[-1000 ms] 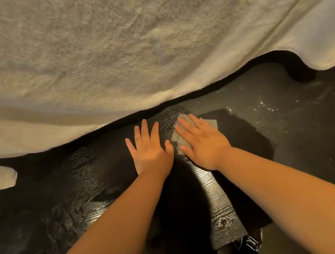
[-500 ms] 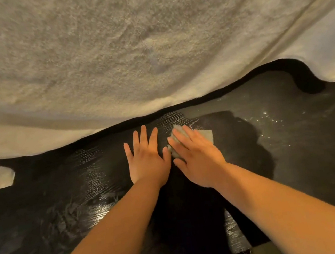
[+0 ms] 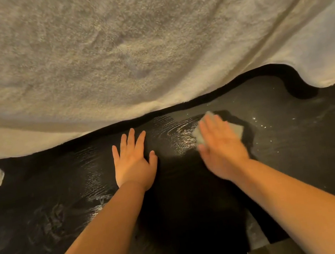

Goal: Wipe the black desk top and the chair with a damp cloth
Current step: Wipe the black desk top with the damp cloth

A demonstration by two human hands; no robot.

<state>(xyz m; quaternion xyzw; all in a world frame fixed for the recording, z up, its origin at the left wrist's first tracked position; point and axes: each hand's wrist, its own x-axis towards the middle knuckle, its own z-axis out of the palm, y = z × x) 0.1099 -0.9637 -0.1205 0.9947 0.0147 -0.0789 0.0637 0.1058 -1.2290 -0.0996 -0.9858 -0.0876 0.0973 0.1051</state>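
R hand [image 3: 222, 147] is pressing the cloth [image 3: 236, 131] flat under straight fingers on the worktop [image 3: 295, 152]; L hand [image 3: 134, 163] is bracing, flat, holding nothing. Best w/ even pressure, overlapping strokes toward the specks [image 3: 254, 117] right of the R hand, clear of the blanket [image 3: 129, 46] beyond the fingertips.

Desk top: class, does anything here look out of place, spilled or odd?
Yes. A pale fluffy blanket covers the far part of the desk top, so it cannot be wiped there. Bright specks dot the surface right of the cloth.
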